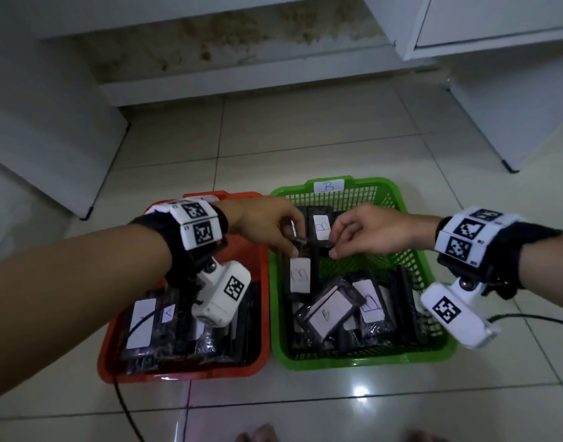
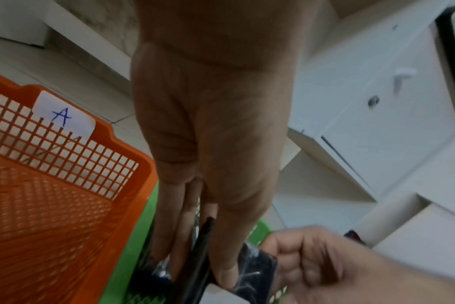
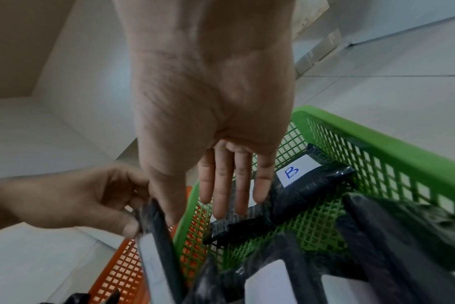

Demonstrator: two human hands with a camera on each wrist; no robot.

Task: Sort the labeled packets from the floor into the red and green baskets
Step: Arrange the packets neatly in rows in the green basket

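Both hands meet over the far left part of the green basket point(image 1: 417, 250). The left hand point(image 1: 267, 228) and right hand point(image 1: 369, 232) each pinch one dark packet point(image 1: 300, 269) by its top edge. Only the left wrist view shows the "A" label point(image 2: 64, 117) on the red basket point(image 1: 184, 371), which stands left of the green one. More packets point(image 1: 331, 314) lie in both baskets.

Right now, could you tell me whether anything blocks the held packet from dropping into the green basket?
Nothing visible does. Both the left hand and right hand pinch the packet directly over the green basket, with only packets already sorted lying beneath it.
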